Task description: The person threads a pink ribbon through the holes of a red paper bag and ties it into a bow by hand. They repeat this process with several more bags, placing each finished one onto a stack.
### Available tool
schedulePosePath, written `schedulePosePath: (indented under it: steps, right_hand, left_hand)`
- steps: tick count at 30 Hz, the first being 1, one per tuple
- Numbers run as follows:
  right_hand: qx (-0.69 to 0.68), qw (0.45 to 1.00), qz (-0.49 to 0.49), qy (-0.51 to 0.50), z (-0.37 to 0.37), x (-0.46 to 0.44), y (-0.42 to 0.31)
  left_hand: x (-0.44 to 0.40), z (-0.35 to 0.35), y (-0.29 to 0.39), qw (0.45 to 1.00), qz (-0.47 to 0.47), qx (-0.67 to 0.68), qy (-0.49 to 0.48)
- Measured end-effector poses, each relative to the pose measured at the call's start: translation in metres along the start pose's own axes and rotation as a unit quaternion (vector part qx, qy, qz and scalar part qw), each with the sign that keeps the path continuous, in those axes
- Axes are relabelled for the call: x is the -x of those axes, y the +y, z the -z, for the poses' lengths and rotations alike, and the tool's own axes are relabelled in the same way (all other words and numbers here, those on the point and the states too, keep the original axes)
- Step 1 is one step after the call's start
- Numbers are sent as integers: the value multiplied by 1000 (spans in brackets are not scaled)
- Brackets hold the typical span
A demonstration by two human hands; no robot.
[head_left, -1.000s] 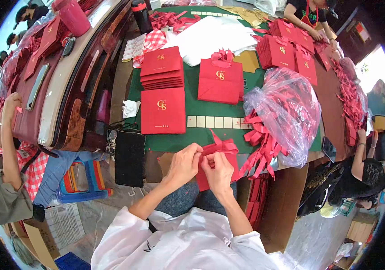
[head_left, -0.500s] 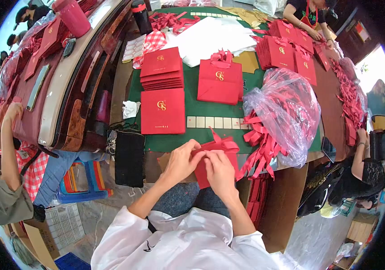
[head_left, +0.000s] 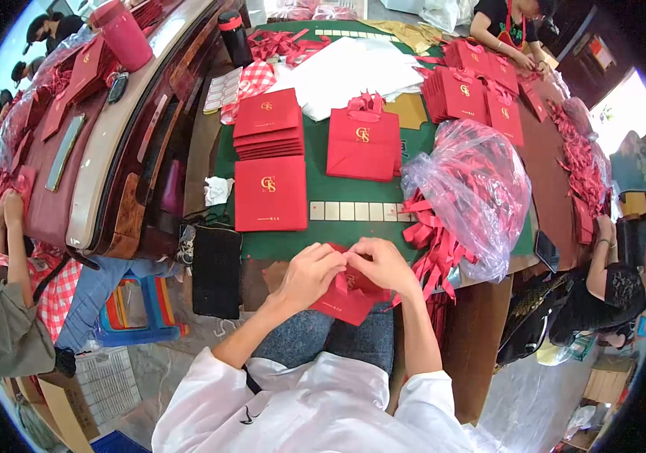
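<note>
Over my lap, at the near table edge, I have a red paper gift bag (head_left: 346, 306) with a gold logo. My left hand (head_left: 309, 273) pinches at its top edge, fingers closed on a red ribbon (head_left: 341, 284). From the other side my right hand (head_left: 380, 264) pinches close by, thumb and fingertips meeting near the same ribbon; exactly what lies between them is hidden. Just beyond my hands lie a stack of flat red bags (head_left: 271, 193) and a standing group of red bags with ribbon handles (head_left: 363, 143).
A clear plastic sack of red ribbons (head_left: 481, 196) spills strands at the right. White tiles (head_left: 349, 211) line the green tabletop (head_left: 278, 245). A black pouch (head_left: 217, 268) hangs at the left edge. A co-worker's hands (head_left: 534, 64) handle bags at the far right.
The bag has come lower and tilted toward me, so its printed face shows. My right hand has risen slightly and turned, while my left hand stays near the bag's top. The view shifted slightly.
</note>
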State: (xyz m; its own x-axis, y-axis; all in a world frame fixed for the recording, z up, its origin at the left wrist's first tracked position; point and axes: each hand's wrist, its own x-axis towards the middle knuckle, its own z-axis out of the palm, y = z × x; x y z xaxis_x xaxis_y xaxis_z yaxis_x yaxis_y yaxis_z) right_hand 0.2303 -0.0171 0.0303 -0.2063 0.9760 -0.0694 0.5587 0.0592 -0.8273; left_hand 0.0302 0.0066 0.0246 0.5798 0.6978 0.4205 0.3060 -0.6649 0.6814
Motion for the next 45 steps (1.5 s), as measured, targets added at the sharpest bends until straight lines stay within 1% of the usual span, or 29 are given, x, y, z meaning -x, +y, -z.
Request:
schedulePosePath:
  steps: [1, 2, 3, 4, 6, 7, 9, 10, 13, 15, 16, 17, 18, 21, 22, 24, 26, 27, 28, 30, 32, 34, 35, 37, 38, 40, 42, 44, 45]
  right_hand:
    - [0, 1000, -1, 2, 1, -1, 3]
    - [-55, 998, -22, -19, 3, -3, 4]
    - [-110, 992, -43, -39, 3, -4, 6]
    - [-109, 992, -41, -39, 2, -6, 11]
    - [-217, 974, -52, -45, -3, -7, 20]
    - [-217, 974, -51, -44, -6, -7, 22]
    - [-292, 952, -87, 0, -14, -10, 23]
    - [-292, 952, -87, 1, -15, -13, 24]
    - [-227, 953, -144, 141, -22, -28, 33]
    - [-189, 957, -137, 173, -25, -31, 36]
    - [-149, 959, -129, 203, -25, -32, 36]
    - [-84, 970, -111, 198, -23, -31, 41]
    - [-83, 971, -109, 197, -19, -29, 40]
    - [59, 954, -78, 282, -10, -19, 35]
    - [59, 954, -79, 282, -6, -16, 32]
    - [114, 947, -173, 247, 0, -9, 24]
    - [136, 948, -169, 234, -6, -10, 27]
    - [158, 948, -164, 221, -9, -10, 29]
    - [158, 948, -163, 222, -12, -11, 31]
    - [142, 947, -149, 246, -17, -15, 34]
    - [121, 951, -142, 247, -20, -14, 37]
    - [17, 961, -135, 242, -18, -13, 35]
    - [18, 960, -136, 242, -18, -12, 36]
    - [-61, 964, -126, 228, -19, -11, 42]
    - [-61, 964, -125, 228, -20, -11, 45]
    - [-179, 957, -129, 190, -20, -10, 48]
    - [-200, 955, -124, 179, -17, -9, 50]
    - [-221, 954, -118, 166, -17, -10, 50]
    - [-273, 941, -117, 160, -18, -10, 51]
  left_hand:
    - [0, -1, 0, 1000, -20, -7, 4]
    - [0, -2, 0, 999, -39, -15, 9]
    - [0, -2, 1, 999, -41, -15, 9]
    - [-1, -3, 3, 999, -41, -14, 18]
    - [-3, -2, 4, 999, -40, -12, 28]
    - [-4, -2, 5, 999, -40, -24, 24]
    - [-6, -1, 5, 998, -41, -37, 20]
    - [-6, -1, 5, 999, -20, -29, 6]
    - [-2, -6, 2, 999, 23, -25, -1]
    - [0, -10, -4, 999, 44, -29, 4]
    - [0, -11, -7, 994, 111, 7, 2]
    - [0, -12, -11, 983, 178, 44, 1]
    - [0, -14, -17, 983, 178, 43, 3]
    - [1, -17, -26, 982, 184, 49, -2]
    - [-1, -17, -25, 983, 180, 35, 10]
    - [-5, -17, -24, 984, 177, 22, 22]
    - [-11, -19, -24, 989, 134, -36, 44]
    - [-15, -22, -23, 989, 133, -35, 44]
    - [-20, -27, -23, 987, 134, -78, 29]
    - [-25, -34, -25, 983, 135, -122, 15]
    - [-27, -42, -30, 971, 165, -169, -33]
    - [-30, -44, -31, 972, 163, -167, -30]
    - [-30, -46, -32, 972, 162, -168, -22]
    - [-29, -48, -34, 972, 162, -169, -15]
    - [-28, -50, -34, 977, 161, -140, 3]
    - [-29, -49, -30, 981, 159, -112, 21]
    - [-28, -48, -25, 987, 134, -65, 62]
    - [-27, -47, -22, 987, 133, -63, 67]
    - [-27, -47, -21, 987, 132, -61, 72]
